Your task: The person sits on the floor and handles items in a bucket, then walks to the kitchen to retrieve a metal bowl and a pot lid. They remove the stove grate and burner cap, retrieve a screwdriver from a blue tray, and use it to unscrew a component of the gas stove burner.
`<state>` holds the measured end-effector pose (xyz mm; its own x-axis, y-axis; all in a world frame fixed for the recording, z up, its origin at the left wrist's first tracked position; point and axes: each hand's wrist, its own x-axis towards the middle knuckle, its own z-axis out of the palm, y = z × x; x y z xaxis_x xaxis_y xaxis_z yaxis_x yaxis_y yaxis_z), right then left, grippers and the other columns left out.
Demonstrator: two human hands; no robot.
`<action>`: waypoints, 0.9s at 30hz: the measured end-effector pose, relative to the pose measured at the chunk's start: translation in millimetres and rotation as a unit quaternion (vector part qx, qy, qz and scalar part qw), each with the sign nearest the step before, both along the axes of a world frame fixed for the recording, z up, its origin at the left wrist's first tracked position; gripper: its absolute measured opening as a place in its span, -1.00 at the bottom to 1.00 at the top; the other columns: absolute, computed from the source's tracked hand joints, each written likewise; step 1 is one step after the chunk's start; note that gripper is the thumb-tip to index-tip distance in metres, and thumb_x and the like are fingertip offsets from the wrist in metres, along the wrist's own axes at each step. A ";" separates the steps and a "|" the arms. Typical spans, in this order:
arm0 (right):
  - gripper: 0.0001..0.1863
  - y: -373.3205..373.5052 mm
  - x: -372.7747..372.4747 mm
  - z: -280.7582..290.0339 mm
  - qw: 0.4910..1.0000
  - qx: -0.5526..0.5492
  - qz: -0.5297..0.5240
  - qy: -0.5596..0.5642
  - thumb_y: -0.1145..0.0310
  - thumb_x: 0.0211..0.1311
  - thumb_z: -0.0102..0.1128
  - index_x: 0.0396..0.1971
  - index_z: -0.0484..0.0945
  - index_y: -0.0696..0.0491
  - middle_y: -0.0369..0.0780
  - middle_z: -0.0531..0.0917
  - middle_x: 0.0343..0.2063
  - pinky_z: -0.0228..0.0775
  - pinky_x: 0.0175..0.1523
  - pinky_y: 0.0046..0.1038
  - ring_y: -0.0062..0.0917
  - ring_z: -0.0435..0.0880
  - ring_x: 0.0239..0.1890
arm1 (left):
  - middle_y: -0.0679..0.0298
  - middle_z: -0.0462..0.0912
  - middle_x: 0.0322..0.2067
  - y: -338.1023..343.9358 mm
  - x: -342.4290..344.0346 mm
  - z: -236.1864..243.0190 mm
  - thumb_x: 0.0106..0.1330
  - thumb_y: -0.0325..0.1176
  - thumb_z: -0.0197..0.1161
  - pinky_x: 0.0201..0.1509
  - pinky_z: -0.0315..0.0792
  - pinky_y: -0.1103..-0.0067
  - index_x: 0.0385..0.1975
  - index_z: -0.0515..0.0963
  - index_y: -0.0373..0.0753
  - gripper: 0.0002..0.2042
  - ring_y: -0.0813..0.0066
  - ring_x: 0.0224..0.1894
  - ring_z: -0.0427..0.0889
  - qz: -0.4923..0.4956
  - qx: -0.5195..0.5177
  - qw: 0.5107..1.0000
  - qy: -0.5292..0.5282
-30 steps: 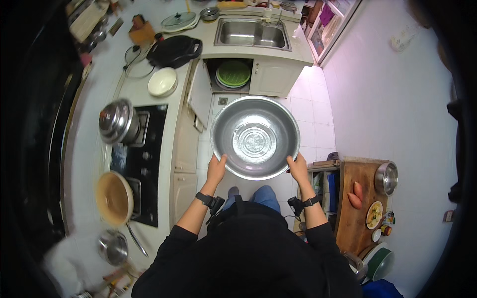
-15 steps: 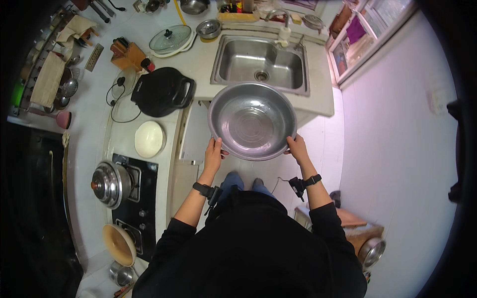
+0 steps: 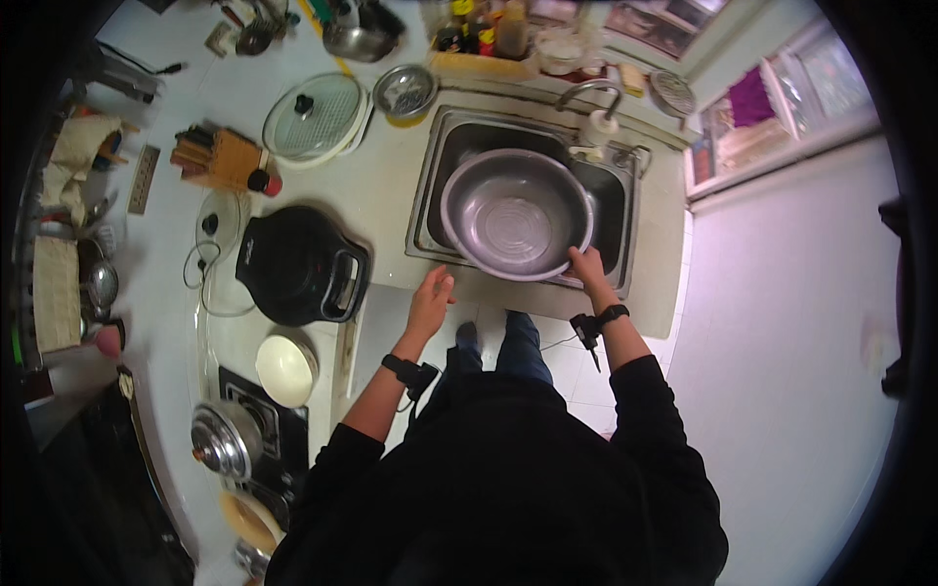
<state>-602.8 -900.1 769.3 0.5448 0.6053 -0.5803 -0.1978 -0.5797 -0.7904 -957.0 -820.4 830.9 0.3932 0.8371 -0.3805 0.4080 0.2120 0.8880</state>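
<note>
A wide grey metal basin [image 3: 518, 220] sits over the steel sink [image 3: 423, 210], tilted a little and covering most of its left bowl. My right hand [image 3: 588, 269] grips the basin's near right rim, thumb on top. My left hand [image 3: 430, 303] is off the basin, just short of its near left side, fingers loosely bent and apart with nothing in them. Behind the basin stands the curved faucet [image 3: 591, 93]. Whether the basin rests on the sink's bottom is hidden.
Left of the sink are a black electric griddle [image 3: 303, 264], a cream bowl [image 3: 287, 371], a knife block [image 3: 220, 161] and a glass lid [image 3: 313, 115]. A steel pot [image 3: 227, 441] stands on the stove [image 3: 283, 439]. Sauce bottles [image 3: 484, 34] line the back; a window [image 3: 772, 112] is at right.
The basin has gone forward from in front of the counter to over the sink. My left hand has let go of its rim; my right still holds it. I stand closer to the sink.
</note>
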 end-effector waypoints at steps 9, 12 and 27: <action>-0.59 60.3 63.2 -139.1 0.996 -0.083 0.007 0.043 0.32 0.23 0.14 -0.07 0.48 0.35 -0.02 0.63 -0.21 0.66 -0.29 -0.25 -0.23 0.70 -0.24 | 0.26 0.68 -0.09 -12.0 -4.1 1.8 0.48 -0.03 0.03 -0.30 0.45 0.61 0.15 0.44 -0.23 -0.56 0.54 -0.28 0.66 0.120 -0.137 0.981 0.063; -0.51 59.5 71.8 -170.4 0.991 -0.125 0.037 0.036 0.24 0.19 0.26 -0.03 0.47 0.33 -0.05 0.60 -0.17 0.64 -0.26 -0.27 -0.29 0.65 -0.22 | 0.28 0.69 -0.11 -23.8 4.6 6.0 0.49 -0.03 0.01 -0.29 0.46 0.61 0.13 0.46 -0.21 -0.58 0.53 -0.28 0.66 0.153 -0.111 0.980 0.067; -0.55 81.7 90.0 -156.2 0.943 -0.163 0.115 -0.267 0.28 0.26 0.17 -0.01 0.50 0.35 -0.02 0.63 -0.11 0.46 0.07 -0.27 -0.33 0.61 -0.09 | 0.17 0.68 -0.24 -88.9 -41.9 27.4 0.48 -0.13 0.03 -0.17 0.53 0.51 0.07 0.48 -0.34 -0.61 0.41 -0.34 0.68 0.298 -0.122 0.939 0.120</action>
<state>-512.8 -818.4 613.2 0.6882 0.5803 -0.4354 0.3390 -0.7878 -0.5142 -998.8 -909.3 858.3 -0.2393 0.7571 -0.6079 0.3349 0.6521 0.6802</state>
